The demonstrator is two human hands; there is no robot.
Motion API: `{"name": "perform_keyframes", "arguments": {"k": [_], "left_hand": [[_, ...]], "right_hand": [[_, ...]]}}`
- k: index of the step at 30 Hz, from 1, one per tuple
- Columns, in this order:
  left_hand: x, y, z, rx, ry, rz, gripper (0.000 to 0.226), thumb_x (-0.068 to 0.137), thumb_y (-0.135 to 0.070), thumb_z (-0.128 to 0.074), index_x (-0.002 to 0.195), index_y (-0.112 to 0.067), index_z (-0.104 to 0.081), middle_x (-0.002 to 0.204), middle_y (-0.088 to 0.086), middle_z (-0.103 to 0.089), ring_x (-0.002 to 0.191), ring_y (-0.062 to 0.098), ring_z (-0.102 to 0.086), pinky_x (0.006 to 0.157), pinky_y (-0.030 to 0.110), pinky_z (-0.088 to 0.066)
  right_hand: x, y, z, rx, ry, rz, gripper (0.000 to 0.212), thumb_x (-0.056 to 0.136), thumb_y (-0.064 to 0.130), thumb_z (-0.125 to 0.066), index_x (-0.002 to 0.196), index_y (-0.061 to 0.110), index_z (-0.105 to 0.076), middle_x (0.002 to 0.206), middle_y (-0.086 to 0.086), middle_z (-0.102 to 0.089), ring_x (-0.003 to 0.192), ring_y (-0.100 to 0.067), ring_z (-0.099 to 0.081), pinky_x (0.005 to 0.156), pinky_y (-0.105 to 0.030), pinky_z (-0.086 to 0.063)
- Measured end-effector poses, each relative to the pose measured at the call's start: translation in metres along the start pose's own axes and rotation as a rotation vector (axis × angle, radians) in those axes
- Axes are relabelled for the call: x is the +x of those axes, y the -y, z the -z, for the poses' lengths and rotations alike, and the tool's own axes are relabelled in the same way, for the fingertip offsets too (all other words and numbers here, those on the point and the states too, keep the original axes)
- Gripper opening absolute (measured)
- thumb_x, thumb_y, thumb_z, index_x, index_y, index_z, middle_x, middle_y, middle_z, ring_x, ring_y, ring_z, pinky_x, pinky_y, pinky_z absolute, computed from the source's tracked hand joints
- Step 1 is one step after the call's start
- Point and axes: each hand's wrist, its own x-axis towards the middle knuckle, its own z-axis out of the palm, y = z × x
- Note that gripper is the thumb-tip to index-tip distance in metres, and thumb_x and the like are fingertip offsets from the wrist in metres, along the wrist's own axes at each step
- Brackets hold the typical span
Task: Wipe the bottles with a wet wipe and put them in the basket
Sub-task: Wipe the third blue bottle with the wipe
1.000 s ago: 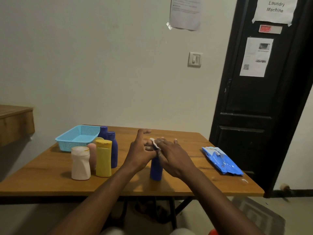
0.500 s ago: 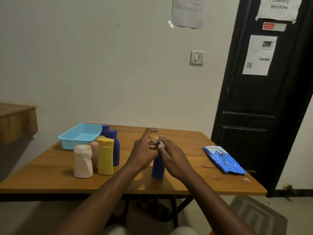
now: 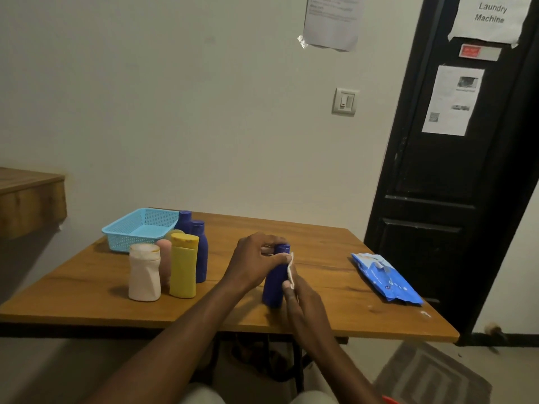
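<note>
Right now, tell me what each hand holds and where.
Left hand grips the blue bottle round its top, near the cap. Right hand holds the wet wipe against the bottle's side.

1. Wooden table (image 3: 326, 246): brown grain top on a dark frame, its far edge close to the wall.
2. Wall (image 3: 175, 97): plain, off-white.
3. Light switch (image 3: 345, 101): white plate on the wall, just left of the door.
4. Paper notice (image 3: 331, 23): taped high on the wall; the text is too small to read.
5. Black door (image 3: 431, 199): panelled, at the right, shut.
6. Sign (image 3: 490, 17) on the door reads "Laundry Machine".
7. Red label (image 3: 470, 51): just under the sign.
8. Printed sheet (image 3: 452, 100): below the label, with small photos and a QR-like square.
9. Wooden ledge (image 3: 29, 199): left edge, higher than the tabletop.
10. Grey patterned rug (image 3: 431, 377): on the floor, lower right.
</note>
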Motion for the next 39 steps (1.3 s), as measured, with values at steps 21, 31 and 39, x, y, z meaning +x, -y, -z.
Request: {"name": "perform_keyframes", "arguments": {"k": [21, 31, 39], "left_hand": [[0.014, 0.009, -0.001, 0.161, -0.141, 0.027, 0.032, 0.077, -0.036, -0.088, 0.084, -0.018, -0.062, 0.083, -0.01, -0.068, 0.078, 0.009, -0.064, 0.066, 0.02, -0.05], [0.02, -0.002, -0.015, 0.4, -0.162, 0.002, 0.036, 0.079, -0.041, -0.082, 0.081, -0.021, -0.052, 0.075, -0.01, -0.061, 0.068, 0.009, -0.056, 0.058, 0.02, -0.035], [0.019, -0.009, -0.021, 0.467, -0.144, -0.034, 0.035, 0.081, -0.037, -0.082, 0.085, -0.021, -0.051, 0.08, -0.008, -0.061, 0.072, 0.013, -0.058, 0.059, 0.02, -0.033]], "right_hand": [[-0.007, -0.004, -0.043, -0.321, 0.026, -0.138, 0.044, 0.099, 0.028, -0.052, 0.142, 0.019, -0.046, 0.125, 0.005, -0.066, 0.109, -0.006, -0.061, 0.114, -0.042, -0.04], [-0.007, -0.008, -0.045, -0.172, -0.203, -0.063, 0.013, 0.094, 0.022, -0.066, 0.102, 0.029, -0.061, 0.099, 0.014, -0.061, 0.089, -0.006, -0.064, 0.073, -0.023, -0.054], [0.033, -0.005, -0.026, -0.063, -0.259, 0.205, 0.02, 0.087, 0.006, -0.075, 0.1, 0.017, -0.063, 0.097, 0.006, -0.061, 0.084, -0.006, -0.06, 0.069, -0.024, -0.054]]}}
